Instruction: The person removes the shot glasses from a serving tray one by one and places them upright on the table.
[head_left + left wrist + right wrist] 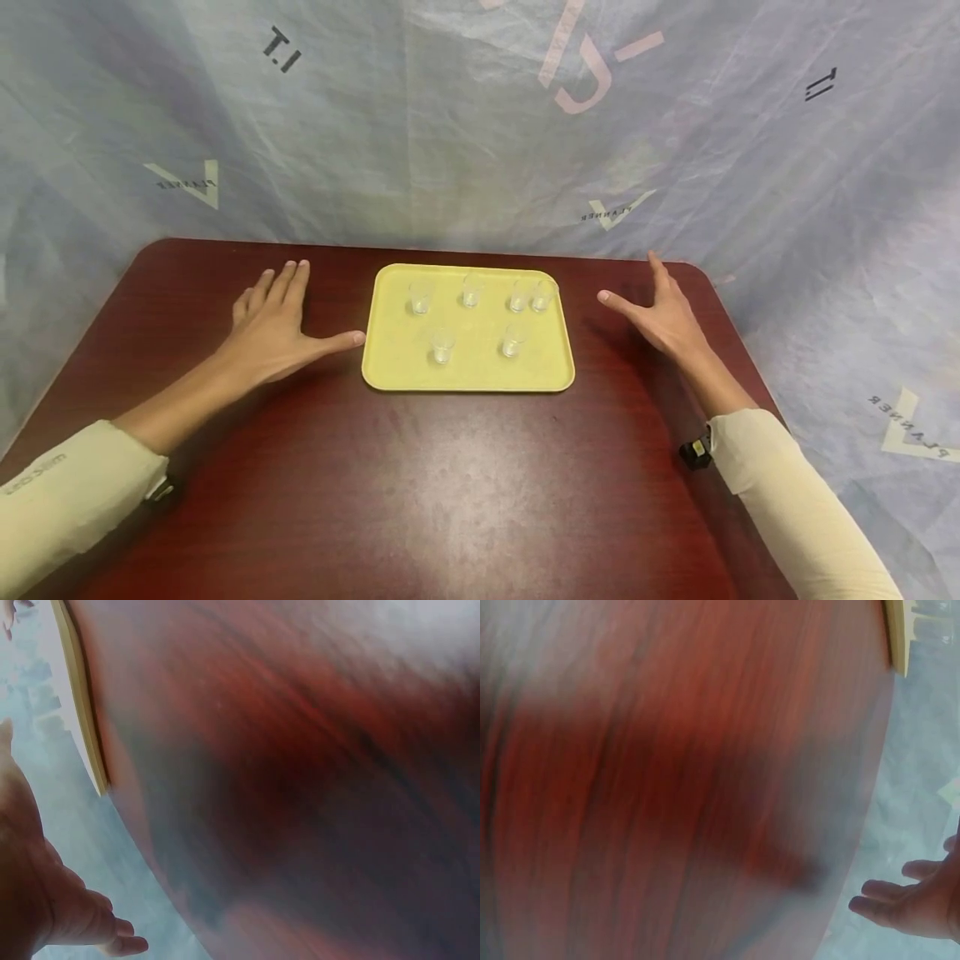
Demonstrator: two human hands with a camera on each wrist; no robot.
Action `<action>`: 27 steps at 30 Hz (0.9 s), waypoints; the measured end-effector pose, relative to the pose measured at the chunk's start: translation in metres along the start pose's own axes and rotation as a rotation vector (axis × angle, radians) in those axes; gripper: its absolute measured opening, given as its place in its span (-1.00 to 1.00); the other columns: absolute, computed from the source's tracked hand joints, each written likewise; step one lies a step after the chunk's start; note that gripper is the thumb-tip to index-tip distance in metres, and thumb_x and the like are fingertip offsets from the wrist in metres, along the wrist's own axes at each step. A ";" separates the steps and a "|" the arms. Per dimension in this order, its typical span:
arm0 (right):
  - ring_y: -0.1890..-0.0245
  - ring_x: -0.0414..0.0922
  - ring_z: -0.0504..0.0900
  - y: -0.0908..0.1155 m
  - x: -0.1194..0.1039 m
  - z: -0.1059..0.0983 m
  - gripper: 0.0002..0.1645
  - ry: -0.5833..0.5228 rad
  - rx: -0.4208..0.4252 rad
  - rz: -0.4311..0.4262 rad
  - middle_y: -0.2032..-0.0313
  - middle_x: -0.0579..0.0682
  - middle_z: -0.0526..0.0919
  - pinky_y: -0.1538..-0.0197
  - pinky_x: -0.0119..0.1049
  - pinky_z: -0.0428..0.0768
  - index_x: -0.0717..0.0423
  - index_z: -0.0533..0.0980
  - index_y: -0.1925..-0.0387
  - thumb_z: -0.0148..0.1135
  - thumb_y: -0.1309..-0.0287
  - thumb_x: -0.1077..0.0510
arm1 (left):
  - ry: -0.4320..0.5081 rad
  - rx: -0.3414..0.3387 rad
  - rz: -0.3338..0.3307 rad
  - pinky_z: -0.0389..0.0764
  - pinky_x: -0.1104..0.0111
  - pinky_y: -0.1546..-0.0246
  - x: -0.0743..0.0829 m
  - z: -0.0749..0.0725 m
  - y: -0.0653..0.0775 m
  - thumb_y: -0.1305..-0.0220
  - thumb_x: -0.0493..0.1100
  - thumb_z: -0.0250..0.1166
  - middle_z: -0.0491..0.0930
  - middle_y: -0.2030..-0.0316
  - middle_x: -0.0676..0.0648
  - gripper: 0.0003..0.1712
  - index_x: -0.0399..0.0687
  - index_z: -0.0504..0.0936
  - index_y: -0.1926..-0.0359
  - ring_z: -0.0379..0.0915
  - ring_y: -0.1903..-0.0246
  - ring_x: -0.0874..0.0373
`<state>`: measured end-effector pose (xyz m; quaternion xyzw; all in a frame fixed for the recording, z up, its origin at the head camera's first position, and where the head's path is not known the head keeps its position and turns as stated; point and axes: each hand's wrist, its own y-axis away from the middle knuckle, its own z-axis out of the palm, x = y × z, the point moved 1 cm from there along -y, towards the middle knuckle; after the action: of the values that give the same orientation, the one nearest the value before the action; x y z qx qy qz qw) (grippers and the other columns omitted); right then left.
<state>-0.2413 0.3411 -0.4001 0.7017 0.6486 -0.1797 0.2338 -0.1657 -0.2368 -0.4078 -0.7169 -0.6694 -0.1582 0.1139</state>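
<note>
A yellow tray [468, 379] lies on the dark red table, carrying several small clear glasses, among them a front-left glass [442, 347] and a front-right glass [513, 342]. Two glasses stand close together at the tray's back right, one of them the corner glass [542, 297]. To the left of the tray, my left hand [273, 333] is spread with nothing in it, its thumb tip right at the tray's left rim. My right hand [667, 317] is held on the other side, apart from the tray, thumb and fingers stretched out and holding nothing.
The wooden table [465, 483] reaches back to a hanging grey sheet [360, 150] printed with letters, which also runs down the right side. A small black device [696, 451] sits at the right wrist by the sleeve.
</note>
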 end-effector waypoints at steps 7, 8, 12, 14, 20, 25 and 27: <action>-0.85 0.27 -0.02 0.005 -0.013 0.005 0.57 -0.022 -0.034 -0.035 -0.88 0.02 -0.14 -0.68 0.57 0.15 -0.46 -0.36 -0.86 0.38 -0.19 -0.74 | 0.014 -0.039 0.028 -0.23 -0.53 -0.68 0.018 0.009 0.003 -0.09 0.86 0.34 -0.27 -0.85 -0.38 0.81 -0.11 -0.38 -0.86 -0.36 -0.80 -0.55; -0.85 0.26 0.00 0.005 -0.014 0.006 0.58 -0.022 -0.035 -0.043 -0.88 0.01 -0.12 -0.68 0.56 0.17 -0.45 -0.34 -0.86 0.40 -0.18 -0.74 | 0.017 -0.044 0.032 -0.24 -0.52 -0.69 0.020 0.010 0.004 -0.09 0.86 0.34 -0.28 -0.85 -0.38 0.81 -0.11 -0.37 -0.86 -0.37 -0.80 -0.55; -0.83 0.23 0.09 0.007 -0.020 0.010 0.58 -0.028 -0.039 -0.081 -0.86 0.01 -0.02 -0.70 0.48 0.21 -0.39 -0.23 -0.88 0.46 -0.16 -0.71 | 0.036 -0.060 0.048 -0.27 -0.48 -0.72 0.028 0.017 0.006 -0.09 0.86 0.33 -0.28 -0.85 -0.38 0.80 -0.11 -0.36 -0.87 -0.38 -0.80 -0.54; -0.82 0.22 0.12 0.007 -0.023 0.013 0.57 -0.040 -0.037 -0.099 -0.85 0.05 0.06 -0.71 0.45 0.23 -0.34 -0.16 -0.89 0.49 -0.16 -0.69 | 0.044 -0.064 0.057 -0.28 -0.47 -0.73 0.032 0.022 0.006 -0.08 0.86 0.34 -0.26 -0.85 -0.38 0.80 -0.11 -0.35 -0.87 -0.39 -0.81 -0.52; -0.74 0.23 0.30 0.007 -0.030 0.022 0.48 -0.069 -0.050 -0.131 -0.76 0.18 0.26 -0.66 0.41 0.33 -0.22 -0.01 -0.87 0.51 -0.20 -0.63 | 0.058 -0.075 0.080 -0.27 -0.45 -0.74 0.043 0.036 0.005 -0.04 0.87 0.36 -0.20 -0.85 -0.35 0.81 -0.09 -0.29 -0.88 -0.36 -0.82 -0.47; -0.72 0.19 0.36 0.005 -0.037 0.030 0.39 -0.098 -0.071 -0.162 -0.74 0.12 0.34 -0.65 0.35 0.40 -0.21 0.08 -0.84 0.56 -0.24 -0.54 | 0.064 -0.093 0.097 -0.28 -0.42 -0.76 0.050 0.044 0.004 -0.02 0.89 0.35 -0.18 -0.86 -0.31 0.82 -0.08 -0.28 -0.88 -0.36 -0.84 -0.41; -0.72 0.18 0.38 0.004 -0.041 0.033 0.35 -0.117 -0.082 -0.179 -0.73 0.09 0.36 -0.64 0.33 0.42 -0.18 0.13 -0.83 0.58 -0.25 -0.49 | 0.067 -0.102 0.105 -0.29 -0.41 -0.76 0.052 0.045 0.004 -0.03 0.89 0.35 -0.18 -0.86 -0.30 0.81 -0.08 -0.29 -0.88 -0.37 -0.84 -0.41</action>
<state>-0.2397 0.2889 -0.4041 0.6192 0.7006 -0.2139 0.2827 -0.1554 -0.1724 -0.4300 -0.7501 -0.6178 -0.2100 0.1078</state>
